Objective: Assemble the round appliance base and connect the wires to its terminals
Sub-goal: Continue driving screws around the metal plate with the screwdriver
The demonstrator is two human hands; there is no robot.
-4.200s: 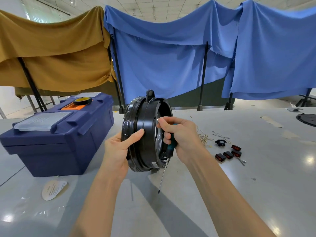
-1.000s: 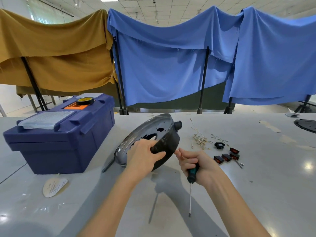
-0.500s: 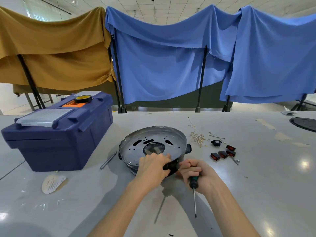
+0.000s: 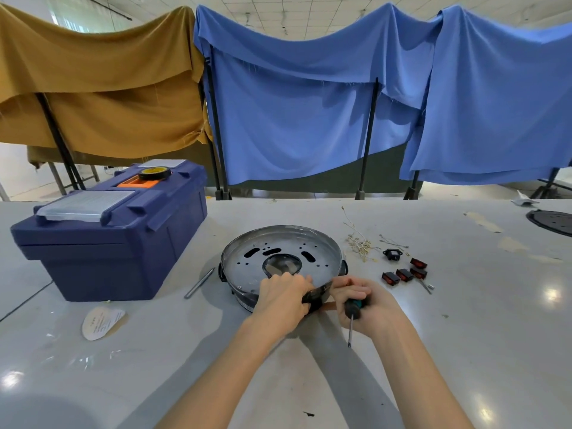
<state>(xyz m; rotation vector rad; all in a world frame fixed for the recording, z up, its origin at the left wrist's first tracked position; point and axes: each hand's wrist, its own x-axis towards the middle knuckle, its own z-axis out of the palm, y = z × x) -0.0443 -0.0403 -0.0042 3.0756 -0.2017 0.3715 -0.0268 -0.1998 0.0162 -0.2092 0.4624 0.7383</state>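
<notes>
Metal plate in a black plastic shell, the base (image 4: 247, 264) lies flat at mid-table (image 4: 464, 320), right of the toolbox (image 4: 117, 243), with the wires (image 4: 359, 243) apart on its far right. It looks rigid and fairly light, though the glossy shell may slip. The rim seems the soundest hold, clear of the punched slots. The left hand (image 4: 283, 297) curls over the near rim, gripping it. The right hand (image 4: 368, 305) is wrapped round the screwdriver (image 4: 353, 308), shaft pointing near, and its fingertips (image 4: 343, 291) seem to touch the shell.

The toolbox (image 4: 108, 236) blocks the left side of the table (image 4: 464, 335); a metal rod (image 4: 199, 283) lies in the gap between it and the round base (image 4: 281, 255). Loose wires (image 4: 360, 244) and switches (image 4: 405, 274) clutter the right approach.
</notes>
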